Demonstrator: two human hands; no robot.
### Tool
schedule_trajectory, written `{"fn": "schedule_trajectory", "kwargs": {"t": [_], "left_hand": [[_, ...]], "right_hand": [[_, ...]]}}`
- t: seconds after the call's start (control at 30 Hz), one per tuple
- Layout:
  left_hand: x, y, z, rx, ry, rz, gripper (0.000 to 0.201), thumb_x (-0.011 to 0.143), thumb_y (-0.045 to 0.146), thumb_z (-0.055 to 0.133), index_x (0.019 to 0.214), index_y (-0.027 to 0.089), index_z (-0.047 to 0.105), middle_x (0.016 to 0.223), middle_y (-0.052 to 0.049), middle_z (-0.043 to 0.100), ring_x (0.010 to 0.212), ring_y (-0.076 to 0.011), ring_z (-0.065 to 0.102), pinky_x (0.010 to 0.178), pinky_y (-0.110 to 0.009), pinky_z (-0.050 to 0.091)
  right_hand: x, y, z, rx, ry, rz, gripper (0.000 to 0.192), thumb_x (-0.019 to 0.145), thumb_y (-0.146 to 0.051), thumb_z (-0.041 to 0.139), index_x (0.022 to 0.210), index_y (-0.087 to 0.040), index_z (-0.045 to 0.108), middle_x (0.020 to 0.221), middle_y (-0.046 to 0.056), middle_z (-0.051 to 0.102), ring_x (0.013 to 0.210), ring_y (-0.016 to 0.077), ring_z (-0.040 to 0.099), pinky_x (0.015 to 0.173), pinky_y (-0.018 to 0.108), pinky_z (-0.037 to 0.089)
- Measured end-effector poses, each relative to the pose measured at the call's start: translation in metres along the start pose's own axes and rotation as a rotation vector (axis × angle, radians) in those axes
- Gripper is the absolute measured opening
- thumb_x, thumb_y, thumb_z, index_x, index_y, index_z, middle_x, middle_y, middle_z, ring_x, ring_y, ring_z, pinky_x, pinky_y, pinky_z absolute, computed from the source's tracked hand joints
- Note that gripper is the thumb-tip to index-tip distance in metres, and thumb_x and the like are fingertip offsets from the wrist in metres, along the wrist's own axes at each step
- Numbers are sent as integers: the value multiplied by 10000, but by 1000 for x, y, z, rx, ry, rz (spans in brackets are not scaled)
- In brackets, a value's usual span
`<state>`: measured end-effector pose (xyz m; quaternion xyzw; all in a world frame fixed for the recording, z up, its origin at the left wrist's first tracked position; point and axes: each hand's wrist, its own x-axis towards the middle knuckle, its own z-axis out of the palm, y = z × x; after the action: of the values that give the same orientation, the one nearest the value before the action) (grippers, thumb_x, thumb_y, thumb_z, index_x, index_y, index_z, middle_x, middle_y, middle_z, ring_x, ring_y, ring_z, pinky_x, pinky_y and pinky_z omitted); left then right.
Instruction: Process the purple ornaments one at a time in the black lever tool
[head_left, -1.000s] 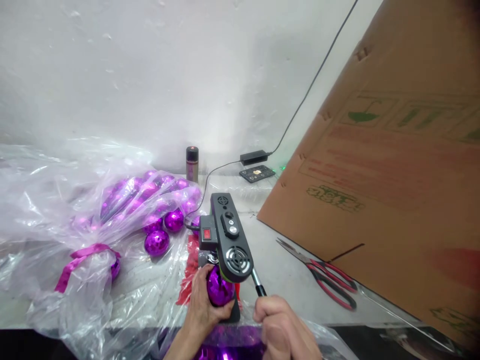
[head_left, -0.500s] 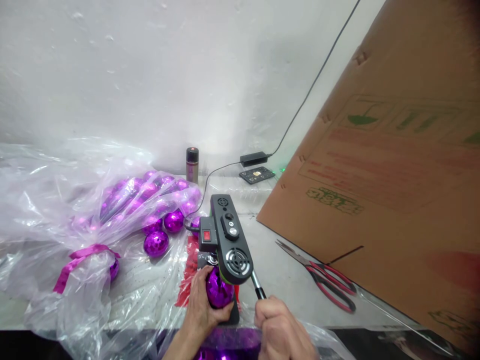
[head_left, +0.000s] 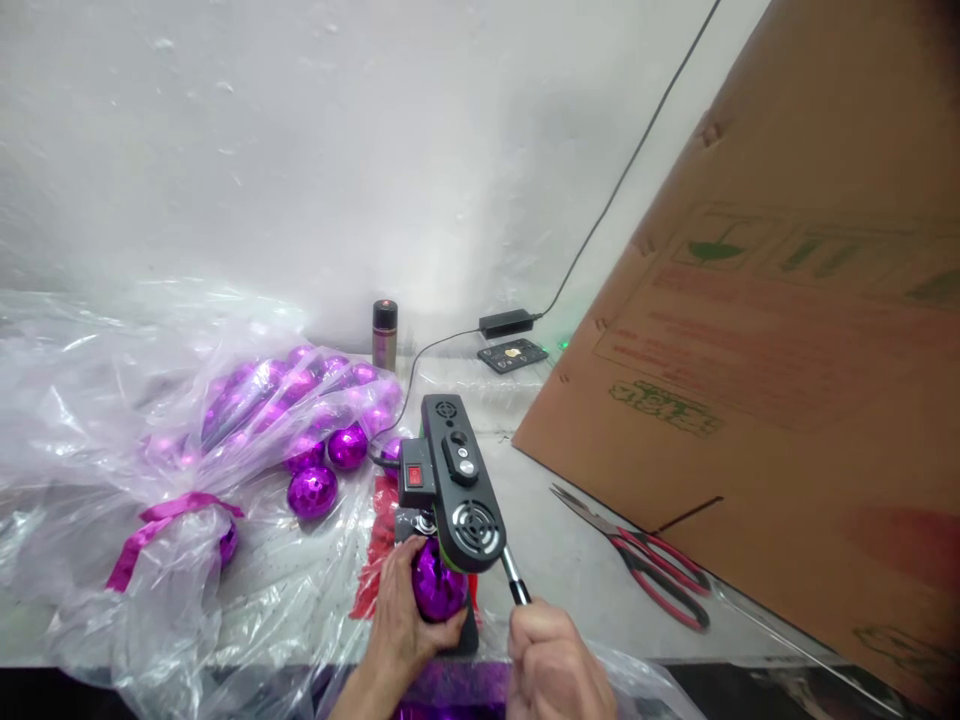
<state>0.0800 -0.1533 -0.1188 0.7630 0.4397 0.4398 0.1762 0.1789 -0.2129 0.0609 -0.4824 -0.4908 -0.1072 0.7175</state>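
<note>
While your left hand cups the purple mirror-faceted ball, your right hand is wrapped in a fist around the end of the lever. The ball sits in the crook between your left thumb and fingers, clasped from its left and near sides, with its top just below the near end of the black electric machine. Your left hand is the nearer one; your right fist is apart from the ball, to its right and closer to you. Nearly round, the ball shows no clear long axis, but the machine's body runs from far left to near right, and the lever slants the same way into your fist. From above, I cannot tell whether the ball touches the machine's underside. Further left, more purple balls lie by the translucent plastic bag.
</note>
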Motion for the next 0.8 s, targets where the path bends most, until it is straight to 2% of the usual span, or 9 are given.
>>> {"fn": "schedule_trajectory", "kwargs": {"t": [0.2,0.5,0.8], "left_hand": [[4,4,-3,-21,-1,-45,764,659,308,871,1365,140,632,1230,-189,805,1096,-422,806,918,-599,694],[0,-5,3,-28,-24,-53,769,682,327,855,1387,125,623,1243,-197,793,1116,-414,799,939,-598,686],[4,3,2,-66,27,-64,727,688,315,844,1365,154,633,1223,-168,793,1107,-388,797,949,-578,683]], "right_hand": [[-5,-4,1,-2,19,81,432,1105,-141,445,683,-216,388,639,-52,435,527,85,360,511,288,232],[-14,4,1,32,58,66,419,1106,-158,444,692,-222,424,655,-40,474,526,93,390,525,278,249],[-21,17,0,51,73,10,394,1081,-166,476,692,-220,452,642,-40,458,535,97,406,526,271,248]]}}
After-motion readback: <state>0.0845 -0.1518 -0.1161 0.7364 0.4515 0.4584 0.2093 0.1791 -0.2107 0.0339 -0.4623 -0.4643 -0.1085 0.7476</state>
